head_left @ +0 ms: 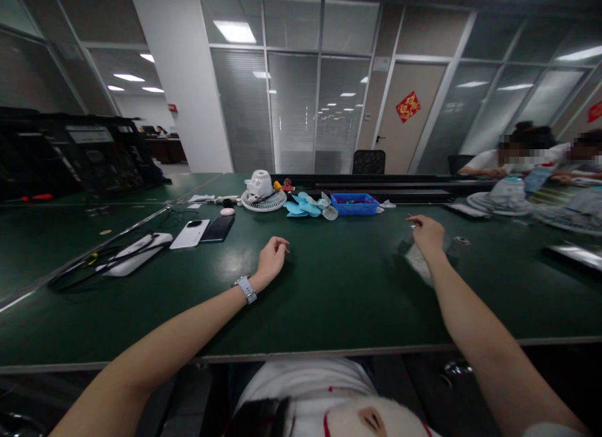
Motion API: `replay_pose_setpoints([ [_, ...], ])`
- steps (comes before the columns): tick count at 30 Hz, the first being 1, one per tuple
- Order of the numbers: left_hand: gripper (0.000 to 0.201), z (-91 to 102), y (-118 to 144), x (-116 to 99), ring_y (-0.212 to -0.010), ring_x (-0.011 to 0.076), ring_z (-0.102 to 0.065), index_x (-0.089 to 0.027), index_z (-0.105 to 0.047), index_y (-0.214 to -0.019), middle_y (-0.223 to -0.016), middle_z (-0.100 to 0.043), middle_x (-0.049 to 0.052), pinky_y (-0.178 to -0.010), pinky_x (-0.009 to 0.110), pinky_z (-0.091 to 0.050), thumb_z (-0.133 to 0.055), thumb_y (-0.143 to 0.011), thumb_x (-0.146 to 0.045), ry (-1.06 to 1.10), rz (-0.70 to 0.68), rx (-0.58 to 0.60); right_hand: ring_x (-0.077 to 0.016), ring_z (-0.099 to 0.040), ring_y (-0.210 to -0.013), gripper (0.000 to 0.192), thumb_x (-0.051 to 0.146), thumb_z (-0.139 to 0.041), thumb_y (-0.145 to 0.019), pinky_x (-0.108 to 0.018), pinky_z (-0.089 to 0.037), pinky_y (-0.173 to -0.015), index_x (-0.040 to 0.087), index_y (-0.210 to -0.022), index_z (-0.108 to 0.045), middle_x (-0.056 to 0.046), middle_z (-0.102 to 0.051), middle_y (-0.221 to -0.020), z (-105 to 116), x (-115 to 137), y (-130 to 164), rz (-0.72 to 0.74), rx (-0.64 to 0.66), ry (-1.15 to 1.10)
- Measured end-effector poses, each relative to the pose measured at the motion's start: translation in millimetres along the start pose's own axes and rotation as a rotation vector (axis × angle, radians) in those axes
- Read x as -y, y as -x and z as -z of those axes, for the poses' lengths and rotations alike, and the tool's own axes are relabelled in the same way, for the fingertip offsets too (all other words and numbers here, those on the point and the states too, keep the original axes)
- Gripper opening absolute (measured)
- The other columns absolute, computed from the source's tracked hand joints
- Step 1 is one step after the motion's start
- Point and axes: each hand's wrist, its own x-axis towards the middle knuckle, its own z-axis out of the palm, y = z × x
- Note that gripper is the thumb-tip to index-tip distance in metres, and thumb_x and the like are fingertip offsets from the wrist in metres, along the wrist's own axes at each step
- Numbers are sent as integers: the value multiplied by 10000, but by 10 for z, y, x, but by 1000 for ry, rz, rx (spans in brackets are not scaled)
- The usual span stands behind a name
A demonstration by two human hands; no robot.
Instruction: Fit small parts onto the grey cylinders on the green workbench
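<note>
My left hand (271,258) rests on the dark green table (338,299), its fingers loosely curled with nothing in them; a pale watch (245,288) sits on the wrist. My right hand (427,233) reaches further out to the right, its fingertips drawn together at a tiny item that is too small to make out. A greyish flat piece (416,260) lies under that wrist, and a small round part (461,241) lies just right of the hand. A white fan grille and body (262,194) and a light blue fan blade (305,207) lie at the far middle.
A blue tray (355,204) sits beyond the blade. A white phone (190,234), a black phone (217,229) and a white device with black cables (136,252) lie at left. Other people (517,158) work at the back right beside another fan (508,192).
</note>
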Motion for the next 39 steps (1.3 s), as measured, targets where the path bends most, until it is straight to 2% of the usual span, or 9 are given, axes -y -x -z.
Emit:
replay_pose_setpoints([
  [5,197,6,2,-10,-778,177,-655,-199,-603,-953,-802,-710,22,-723,286,-467,-440,-857,-257,-20,-9,4,-227,-646,-889,382,104,-451,-803,-333,-468,-825,195,-991,-771,-90,-734,-986,-64,-1,32,-34,-14,-40],
  [10,201,5,-6,3,-785,175,-657,-205,-607,-955,-810,-711,20,-730,286,-468,-443,-855,-265,-17,8,9,-232,-641,-923,373,122,-431,-834,-342,-464,-842,184,-987,-765,-99,-723,-1040,-75,6,45,15,-80,-55],
  [16,204,11,2,-13,-786,180,-655,-203,-604,-958,-809,-706,21,-727,290,-465,-439,-857,-270,-19,4,22,-224,-645,-892,393,98,-433,-826,-335,-463,-831,197,-1005,-768,-93,-724,-1027,-70,26,51,-17,-15,-23],
  [22,203,17,8,-17,-789,180,-654,-204,-604,-958,-810,-703,23,-731,292,-467,-440,-856,-268,-5,3,26,-225,-654,-840,367,159,-479,-854,-325,-463,-772,248,-1073,-759,-70,-737,-979,-64,43,58,-78,25,90],
  [28,201,15,8,-24,-765,175,-654,-201,-608,-952,-799,-707,20,-708,282,-462,-444,-855,-267,-14,3,23,-222,-653,-817,341,187,-525,-826,-323,-465,-756,254,-1063,-761,-66,-737,-953,-93,69,49,-7,61,163],
  [35,191,0,7,-31,-770,174,-646,-196,-609,-944,-788,-697,19,-712,278,-452,-451,-847,-242,1,8,17,-220,-632,-917,335,186,-521,-820,-323,-451,-807,217,-1057,-755,-94,-703,-1077,-98,73,81,7,2,170],
  [39,185,-1,2,-11,-770,174,-645,-197,-610,-944,-796,-695,19,-712,280,-455,-456,-851,-242,7,1,25,-226,-624,-945,327,189,-511,-843,-332,-447,-815,227,-1061,-751,-97,-686,-1112,-67,82,100,3,18,173],
])
